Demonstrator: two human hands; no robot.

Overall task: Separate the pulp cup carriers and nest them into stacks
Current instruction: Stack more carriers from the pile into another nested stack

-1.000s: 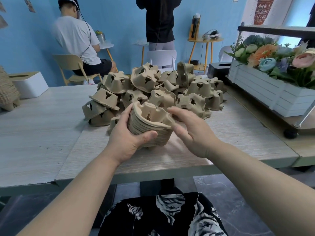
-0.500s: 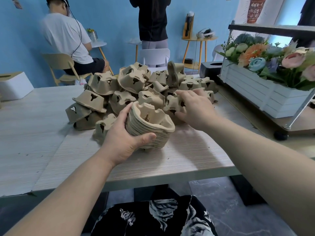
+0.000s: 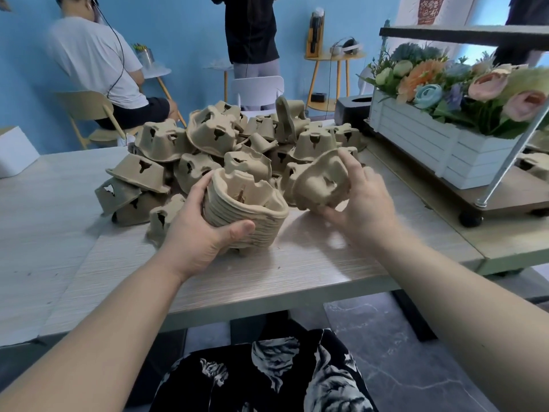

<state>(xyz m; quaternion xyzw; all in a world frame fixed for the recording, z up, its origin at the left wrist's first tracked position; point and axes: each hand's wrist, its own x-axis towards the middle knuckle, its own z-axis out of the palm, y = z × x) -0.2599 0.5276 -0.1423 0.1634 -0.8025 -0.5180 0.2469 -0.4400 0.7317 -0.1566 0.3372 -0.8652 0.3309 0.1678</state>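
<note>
A loose heap of pulp cup carriers (image 3: 237, 144) fills the wooden table (image 3: 297, 263) right behind my hands, most lying bottom up and a few tipped on their sides, so it crowds the far side of what I am holding. To my right a white planter box of flowers (image 3: 439, 144) sits on a low wheeled shelf (image 3: 505, 200), with a black box (image 3: 353, 110) beside it. My left hand (image 3: 202, 233) is wrapped round the nested stack (image 3: 243, 212), thumb across its front; the stack stands upright on the table, open side up. My right hand (image 3: 365, 200) grips a single carrier (image 3: 322, 179) just right of the stack and apart from it, tilted, its hollow facing left and towards me.
</note>
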